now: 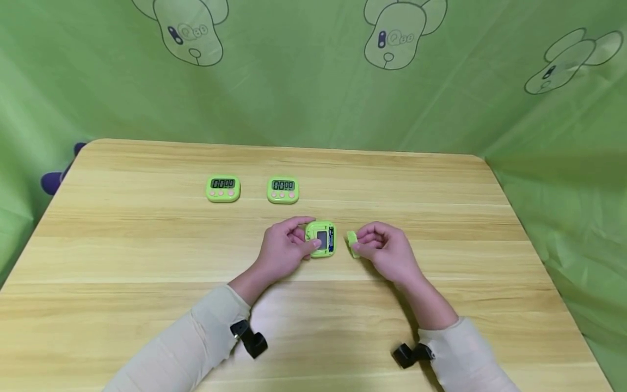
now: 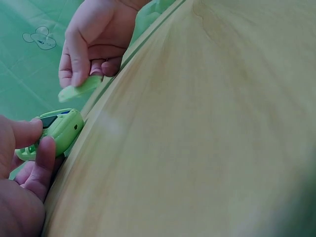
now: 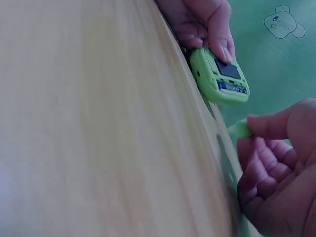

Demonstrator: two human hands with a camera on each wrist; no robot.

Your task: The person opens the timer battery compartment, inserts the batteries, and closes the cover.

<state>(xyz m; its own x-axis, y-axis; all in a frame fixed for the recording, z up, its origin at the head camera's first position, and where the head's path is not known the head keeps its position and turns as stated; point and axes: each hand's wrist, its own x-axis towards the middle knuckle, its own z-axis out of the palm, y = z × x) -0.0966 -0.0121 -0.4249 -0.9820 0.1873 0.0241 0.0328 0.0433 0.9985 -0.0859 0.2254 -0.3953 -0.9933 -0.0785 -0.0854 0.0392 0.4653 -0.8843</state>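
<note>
My left hand (image 1: 286, 245) grips a green digital timer (image 1: 310, 232) with its back turned up, the thumb pressing on a dark square panel. Along the timer's right side the battery slot lies uncovered, with a blue battery (image 3: 232, 87) inside. A short distance to the right, my right hand (image 1: 387, 250) pinches a small green battery cover (image 1: 352, 244) between thumb and fingertips. In the left wrist view that cover (image 2: 79, 89) shows as a thin curved strip, apart from the timer (image 2: 66, 131).
Two more green timers stand farther back on the wooden table (image 1: 147, 245), a left one (image 1: 223, 189) and a right one (image 1: 283, 190), displays up and reading zeros. Green cloth (image 1: 303, 98) printed with cartoon heads hangs behind the table.
</note>
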